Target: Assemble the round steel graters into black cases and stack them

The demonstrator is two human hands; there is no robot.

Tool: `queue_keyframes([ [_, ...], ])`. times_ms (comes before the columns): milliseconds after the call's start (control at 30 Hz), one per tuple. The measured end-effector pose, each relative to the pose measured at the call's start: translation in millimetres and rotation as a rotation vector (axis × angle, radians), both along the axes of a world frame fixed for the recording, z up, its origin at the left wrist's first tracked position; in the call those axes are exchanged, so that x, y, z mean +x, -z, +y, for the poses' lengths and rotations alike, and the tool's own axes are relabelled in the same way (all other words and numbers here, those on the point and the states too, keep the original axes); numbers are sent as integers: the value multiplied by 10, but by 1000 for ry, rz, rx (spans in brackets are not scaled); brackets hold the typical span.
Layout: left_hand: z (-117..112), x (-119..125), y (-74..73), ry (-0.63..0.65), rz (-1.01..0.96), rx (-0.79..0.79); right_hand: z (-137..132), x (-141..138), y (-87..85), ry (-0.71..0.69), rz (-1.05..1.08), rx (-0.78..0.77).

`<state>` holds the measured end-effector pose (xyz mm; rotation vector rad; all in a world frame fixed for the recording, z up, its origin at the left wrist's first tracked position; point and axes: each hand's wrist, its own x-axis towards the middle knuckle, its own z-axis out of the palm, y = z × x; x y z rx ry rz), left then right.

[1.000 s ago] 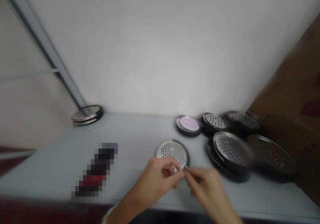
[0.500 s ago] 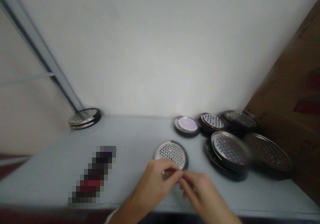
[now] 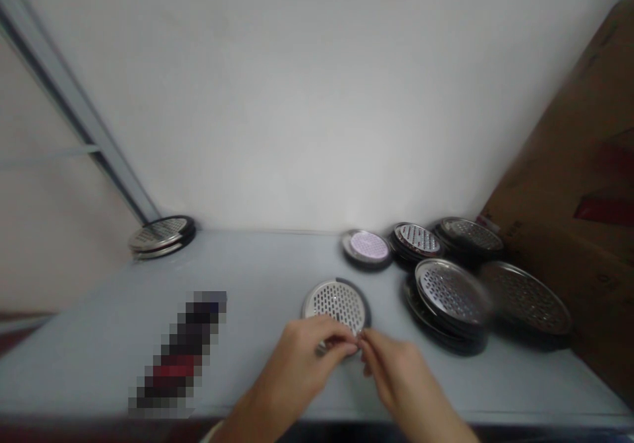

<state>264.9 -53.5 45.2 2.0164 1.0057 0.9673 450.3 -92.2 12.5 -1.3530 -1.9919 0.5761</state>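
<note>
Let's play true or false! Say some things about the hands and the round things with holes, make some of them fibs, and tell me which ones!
1. The fingertips of the left hand and right hand are close together, by the near edge of a silver disc. True.
2. The silver disc is plain, with no holes. False: it has lots of holes.
3. Another disc, the one with a pale purple middle, lies near the wall. True.
4. Both hands wear gloves. False: both are bare.
5. Brown cardboard stands at the right end of the table. True.
6. The table is bright green. False: it is pale grey.
</note>
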Motion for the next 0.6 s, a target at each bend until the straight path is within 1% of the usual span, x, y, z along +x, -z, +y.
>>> queue_keyframes([
  [133, -28, -1, -2, 56, 22, 41, -3, 0, -23, -5, 16, 29],
  [200, -47, 1, -4, 74, 32, 38, -8, 1, -30, -2, 19, 36],
  [433, -69, 54, 2, 81, 30, -69, -22, -11, -55, -4, 29, 89],
  [600, -88, 80, -15, 72, -12, -95, -34, -39, -61, 3, 44, 130],
])
